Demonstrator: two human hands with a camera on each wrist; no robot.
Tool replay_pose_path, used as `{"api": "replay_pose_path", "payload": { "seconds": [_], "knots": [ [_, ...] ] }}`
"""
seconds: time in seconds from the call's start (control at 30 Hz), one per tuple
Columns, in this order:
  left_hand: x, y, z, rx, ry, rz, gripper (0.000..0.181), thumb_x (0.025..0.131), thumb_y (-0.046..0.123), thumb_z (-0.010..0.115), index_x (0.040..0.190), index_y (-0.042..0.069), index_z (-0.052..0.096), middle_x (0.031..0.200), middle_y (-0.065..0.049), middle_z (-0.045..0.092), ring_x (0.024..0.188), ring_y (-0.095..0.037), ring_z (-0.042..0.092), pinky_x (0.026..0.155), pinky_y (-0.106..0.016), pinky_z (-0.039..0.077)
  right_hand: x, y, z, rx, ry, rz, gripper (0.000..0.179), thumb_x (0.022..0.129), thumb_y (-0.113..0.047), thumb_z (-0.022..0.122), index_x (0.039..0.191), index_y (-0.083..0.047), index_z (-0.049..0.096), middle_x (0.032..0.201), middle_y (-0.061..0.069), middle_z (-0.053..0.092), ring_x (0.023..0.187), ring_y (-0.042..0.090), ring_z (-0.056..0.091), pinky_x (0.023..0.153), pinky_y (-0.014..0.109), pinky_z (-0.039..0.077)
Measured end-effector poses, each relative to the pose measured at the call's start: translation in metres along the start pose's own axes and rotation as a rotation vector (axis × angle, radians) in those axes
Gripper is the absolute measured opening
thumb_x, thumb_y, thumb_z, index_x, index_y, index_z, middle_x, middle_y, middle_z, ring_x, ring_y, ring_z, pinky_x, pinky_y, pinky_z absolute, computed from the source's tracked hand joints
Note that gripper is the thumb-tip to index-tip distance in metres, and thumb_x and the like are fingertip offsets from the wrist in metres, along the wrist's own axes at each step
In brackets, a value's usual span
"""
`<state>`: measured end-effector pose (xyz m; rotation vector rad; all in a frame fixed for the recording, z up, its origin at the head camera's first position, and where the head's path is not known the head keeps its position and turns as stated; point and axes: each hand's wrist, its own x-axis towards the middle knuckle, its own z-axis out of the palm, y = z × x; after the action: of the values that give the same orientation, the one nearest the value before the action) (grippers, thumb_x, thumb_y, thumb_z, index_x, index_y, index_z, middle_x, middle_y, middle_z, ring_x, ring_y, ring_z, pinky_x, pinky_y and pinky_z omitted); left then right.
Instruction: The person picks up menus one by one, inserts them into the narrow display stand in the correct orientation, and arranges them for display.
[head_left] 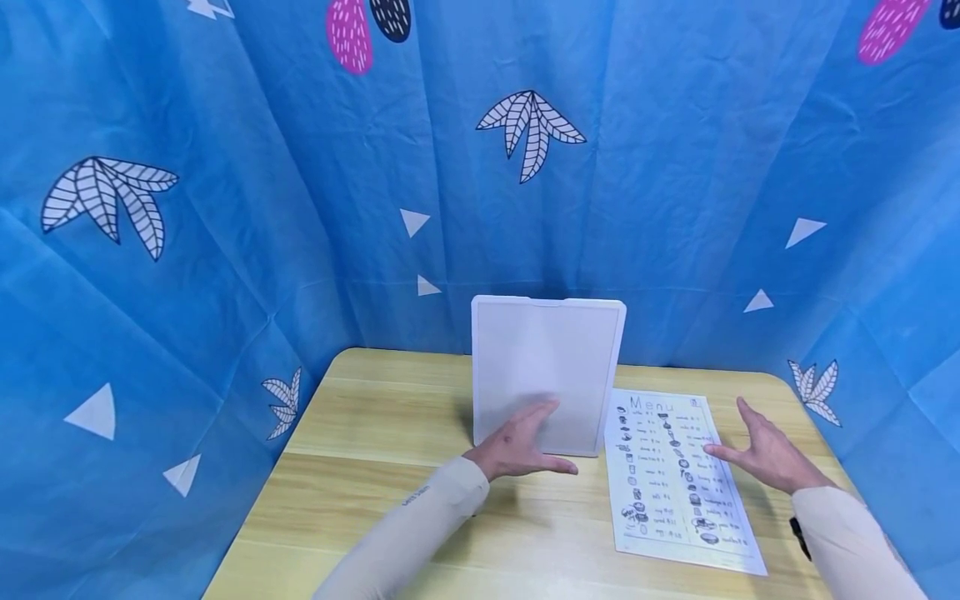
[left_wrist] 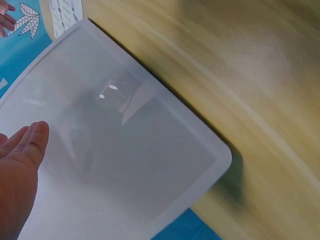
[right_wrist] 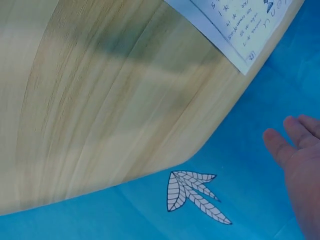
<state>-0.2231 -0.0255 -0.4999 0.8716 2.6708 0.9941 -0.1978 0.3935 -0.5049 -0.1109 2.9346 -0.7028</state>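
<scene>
– where's the white board (head_left: 551, 358)?
– standing upright on the worktop (head_left: 367, 467), in front of the blue curtain (head_left: 360, 200)
– and the left grip (head_left: 517, 446)?
– in front of the board's lower part, thumb spread away from the extended fingers, nothing held; i can't tell whether a fingertip touches the board
– what about the right grip (head_left: 772, 457)?
– it hangs by the right edge of the menu sheet (head_left: 678, 475), thumb and fingers apart, also holding nothing
– and that sheet?
– flat on the worktop, just to the right of the board, with handwritten lines and small drawings in columns
</scene>
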Motion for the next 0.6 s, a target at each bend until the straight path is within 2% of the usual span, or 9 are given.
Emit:
{"api": "replay_pose_path", "payload": {
  "seconds": [0.37,0.6],
  "knots": [
    [0.008,0.007,0.019,-0.042,-0.008,-0.031,0.112,0.072,0.061,0.082,0.157,0.01,0.03,0.161,-0.001,0.031,0.146,-0.018,0.031,0.115,-0.035,0.032,0.004,-0.003,0.006,0.046,-0.018,0.014,0.124,0.083,-0.056,0.075,0.151,0.016,0.0,0.148,0.048,0.012,0.131,0.068,0.018,0.101,0.077,0.022],
    [0.011,0.007,0.029,-0.092,-0.018,-0.042,0.113,0.07,0.062,0.083,0.157,0.01,0.031,0.16,-0.001,0.033,0.144,-0.017,0.034,0.115,-0.035,0.033,0.002,-0.001,0.008,0.074,-0.026,0.026,0.123,0.083,-0.05,0.078,0.151,0.016,-0.002,0.147,0.049,0.011,0.13,0.069,0.018,0.101,0.077,0.023]
  ]
}}
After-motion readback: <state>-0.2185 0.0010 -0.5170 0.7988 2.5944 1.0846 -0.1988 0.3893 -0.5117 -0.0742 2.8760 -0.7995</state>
